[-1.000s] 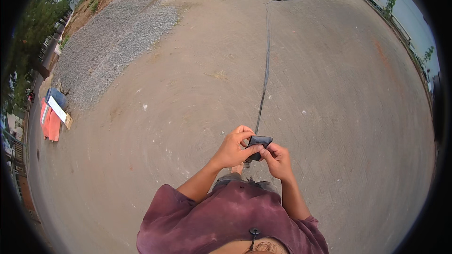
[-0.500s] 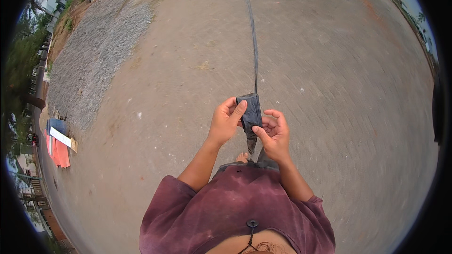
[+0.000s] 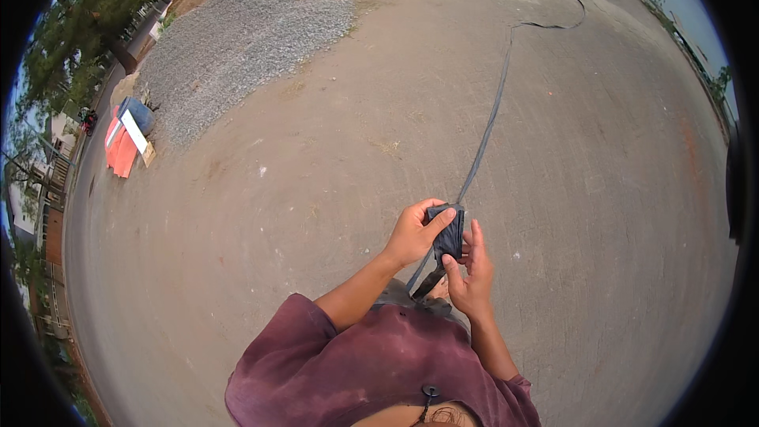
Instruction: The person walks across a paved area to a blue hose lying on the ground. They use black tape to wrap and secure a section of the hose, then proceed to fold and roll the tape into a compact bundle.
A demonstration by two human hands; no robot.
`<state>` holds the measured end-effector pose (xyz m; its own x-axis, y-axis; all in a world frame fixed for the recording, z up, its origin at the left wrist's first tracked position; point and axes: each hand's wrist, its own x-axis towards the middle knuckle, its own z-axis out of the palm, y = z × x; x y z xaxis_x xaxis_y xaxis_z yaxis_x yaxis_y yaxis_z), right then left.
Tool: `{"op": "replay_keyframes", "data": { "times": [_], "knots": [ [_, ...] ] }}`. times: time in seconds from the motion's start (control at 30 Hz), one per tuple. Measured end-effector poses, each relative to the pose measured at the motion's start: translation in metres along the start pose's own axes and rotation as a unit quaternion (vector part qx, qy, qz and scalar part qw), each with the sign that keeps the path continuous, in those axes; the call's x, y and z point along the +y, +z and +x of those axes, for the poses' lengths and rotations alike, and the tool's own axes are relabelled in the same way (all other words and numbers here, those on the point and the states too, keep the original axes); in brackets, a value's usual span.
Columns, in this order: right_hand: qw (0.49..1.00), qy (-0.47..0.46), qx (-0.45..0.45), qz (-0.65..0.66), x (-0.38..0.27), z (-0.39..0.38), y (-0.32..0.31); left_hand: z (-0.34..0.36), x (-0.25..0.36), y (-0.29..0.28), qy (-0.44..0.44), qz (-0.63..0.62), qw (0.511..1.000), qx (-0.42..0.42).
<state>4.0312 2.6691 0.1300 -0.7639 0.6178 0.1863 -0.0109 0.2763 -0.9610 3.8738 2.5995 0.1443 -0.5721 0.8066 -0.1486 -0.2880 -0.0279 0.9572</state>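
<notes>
In front of my waist I hold a flat, folded bundle of long black strip (image 3: 449,237), which looks like thin plastic or cloth. My left hand (image 3: 417,236) grips its upper end, thumb on top and fingers behind. My right hand (image 3: 473,278) pinches the lower end, thumb in front; its other fingers are partly stretched out behind the bundle. A loose length of the strip (image 3: 428,285) hangs below, close to my body. From the top of the bundle the trailing strip (image 3: 494,115) runs away over the ground, then bends right and curves back left in the distance.
Grey gravel (image 3: 245,51) is spread at the far left. Beside it stand a blue drum-like container (image 3: 139,115), an orange cloth (image 3: 121,152) and a white board (image 3: 134,131). A road (image 3: 83,213) with trees and buildings borders the left side of the paved ground (image 3: 617,213).
The view has turned, bringing the far curve of the strip into sight. Both hands still hold the bundle, and a second length now shows beneath my left hand.
</notes>
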Motion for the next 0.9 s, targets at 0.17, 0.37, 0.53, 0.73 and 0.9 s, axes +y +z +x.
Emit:
{"op": "replay_keyframes", "data": {
  "times": [0.17, 0.37, 0.53, 0.73, 0.9],
  "knots": [
    [0.995, -0.054, -0.072, -0.037, 0.022, 0.027, -0.009, 0.015, -0.022, 0.014, 0.041, 0.043, 0.998, 0.037],
    [0.968, -0.164, -0.058, -0.182, 0.035, 0.062, -0.011, 0.043, -0.017, 0.010, 0.049, 0.077, 0.995, 0.029],
    [0.979, 0.092, -0.026, 0.180, 0.035, 0.073, -0.007, 0.074, -0.008, -0.004, 0.007, -0.033, 0.999, 0.024],
    [0.968, 0.055, 0.039, 0.240, 0.039, 0.100, 0.001, 0.101, -0.001, -0.024, 0.003, 0.050, 0.999, 0.008],
    [0.994, 0.022, -0.028, 0.100, 0.029, 0.111, -0.006, 0.092, 0.001, -0.040, -0.079, -0.052, 0.994, -0.056]
  ]
}}
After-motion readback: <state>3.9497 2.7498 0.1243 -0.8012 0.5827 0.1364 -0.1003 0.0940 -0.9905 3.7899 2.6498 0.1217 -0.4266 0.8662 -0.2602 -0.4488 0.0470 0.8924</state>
